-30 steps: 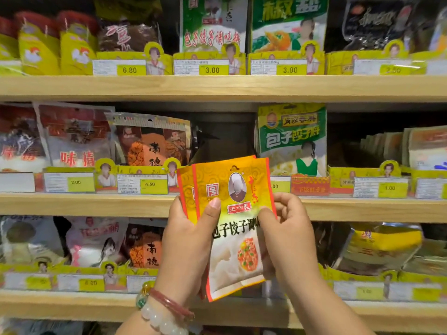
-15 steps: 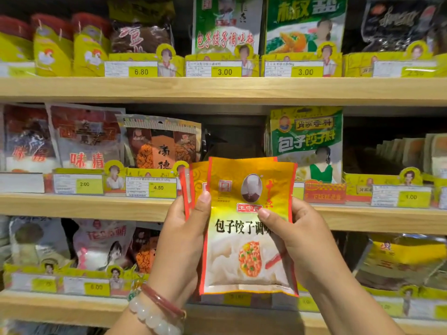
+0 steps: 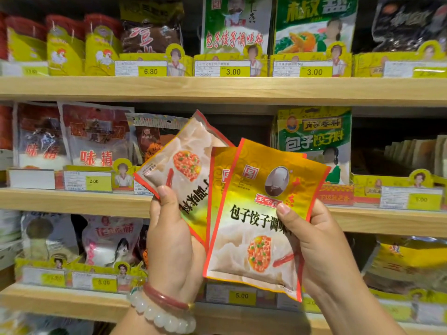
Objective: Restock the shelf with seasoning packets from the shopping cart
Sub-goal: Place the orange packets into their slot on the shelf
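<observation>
Packets fanned before middle shelf (image 3: 72, 201): inverted packet (image 3: 183, 165) pinched by left hand (image 3: 169, 243), upright packet (image 3: 263, 213) gripped by right hand (image 3: 319, 245).

Three wooden shelves (image 3: 217, 89) are running across the frame, each standing full of seasoning bags behind yellow price tags (image 3: 233, 71). Red-and-clear packets (image 3: 96, 139) are sitting at middle left, a green bag (image 3: 314, 134) at middle right.

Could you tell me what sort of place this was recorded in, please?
Most likely a grocery shop aisle: wooden shelves stocked with seasoning packets, and yellow price tags along each shelf edge.
</observation>
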